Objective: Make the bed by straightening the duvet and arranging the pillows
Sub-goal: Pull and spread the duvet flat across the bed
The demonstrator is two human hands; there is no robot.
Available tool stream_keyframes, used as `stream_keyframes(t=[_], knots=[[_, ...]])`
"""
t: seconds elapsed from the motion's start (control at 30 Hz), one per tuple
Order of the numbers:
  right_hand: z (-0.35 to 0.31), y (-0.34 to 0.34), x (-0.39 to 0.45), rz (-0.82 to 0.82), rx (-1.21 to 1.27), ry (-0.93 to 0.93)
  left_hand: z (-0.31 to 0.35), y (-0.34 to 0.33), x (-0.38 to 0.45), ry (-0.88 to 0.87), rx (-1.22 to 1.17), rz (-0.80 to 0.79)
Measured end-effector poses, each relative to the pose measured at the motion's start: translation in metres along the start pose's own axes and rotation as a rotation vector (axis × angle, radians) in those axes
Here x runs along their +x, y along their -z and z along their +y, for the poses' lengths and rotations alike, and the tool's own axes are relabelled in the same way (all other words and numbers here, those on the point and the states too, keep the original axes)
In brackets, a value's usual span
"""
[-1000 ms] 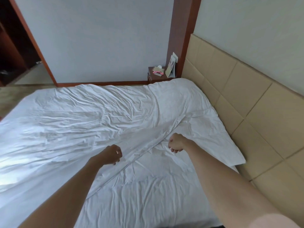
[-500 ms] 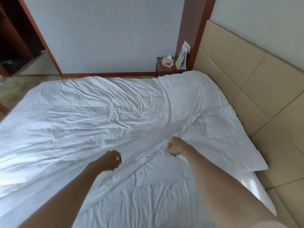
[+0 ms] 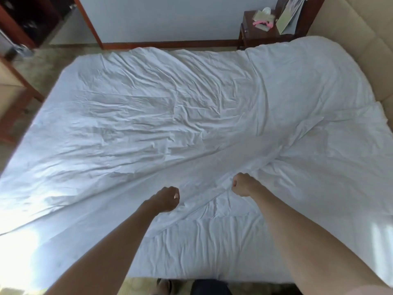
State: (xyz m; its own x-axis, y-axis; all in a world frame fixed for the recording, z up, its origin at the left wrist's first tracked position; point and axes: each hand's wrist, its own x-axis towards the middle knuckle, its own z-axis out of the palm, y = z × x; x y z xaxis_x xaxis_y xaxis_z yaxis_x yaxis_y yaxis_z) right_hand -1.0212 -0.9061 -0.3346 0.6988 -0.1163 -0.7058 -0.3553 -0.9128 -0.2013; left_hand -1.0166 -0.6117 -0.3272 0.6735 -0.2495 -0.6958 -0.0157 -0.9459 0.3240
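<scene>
Soft daylight fills the room, coming from the left: the duvet (image 3: pixel 170 116) is blown out to pure white glare at the bed's near left corner, and a smaller bright patch sits near its right edge. Creases cast gentle grey shadows. The wide lens bows the bed's edges outward, and the picture is slightly soft, blurrier toward the corners.

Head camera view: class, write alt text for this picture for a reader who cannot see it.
Seen from above, a person's left hand and right hand each grip a diagonal fold of a wrinkled white duvet covering a bed. A beige padded headboard runs along the right, and a dark wooden nightstand with small items stands at the far corner.
</scene>
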Motion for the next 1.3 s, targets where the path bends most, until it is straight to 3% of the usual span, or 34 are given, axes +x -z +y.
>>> stream_keyframes(t=[0.13,0.37,0.53,0.63,0.73,0.93,1.07,1.17,1.3], knots=[[-0.035,-0.054,0.016,-0.031,0.170,-0.051,-0.044,-0.022,0.007,0.031,0.055,-0.091],[-0.099,-0.176,0.050,-0.140,1.047,-0.469,-0.114,-0.044,0.001,0.031,0.090,-0.151],[-0.160,-0.211,0.061,-0.049,1.382,-0.509,-0.146,-0.048,0.011,0.003,0.074,-0.135],[-0.179,-0.207,0.059,-0.044,1.555,-0.512,-0.156,-0.057,0.012,-0.022,-0.066,-0.141],[-0.201,-0.185,0.051,-0.039,1.647,-0.365,-0.153,-0.062,0.008,-0.004,-0.342,-0.150],[-0.263,-0.109,0.038,0.137,1.592,-0.180,-0.140,-0.011,0.000,0.289,-1.439,-0.295],[-0.294,-0.056,0.040,0.192,1.572,-0.108,-0.144,0.038,0.017,0.332,-1.990,-0.135],[-0.311,-0.024,0.045,0.223,1.562,-0.087,-0.155,0.072,0.033,0.399,-2.317,0.073],[-0.324,0.007,0.062,0.233,1.612,-0.076,-0.181,0.128,0.046,0.411,-2.474,0.249]])
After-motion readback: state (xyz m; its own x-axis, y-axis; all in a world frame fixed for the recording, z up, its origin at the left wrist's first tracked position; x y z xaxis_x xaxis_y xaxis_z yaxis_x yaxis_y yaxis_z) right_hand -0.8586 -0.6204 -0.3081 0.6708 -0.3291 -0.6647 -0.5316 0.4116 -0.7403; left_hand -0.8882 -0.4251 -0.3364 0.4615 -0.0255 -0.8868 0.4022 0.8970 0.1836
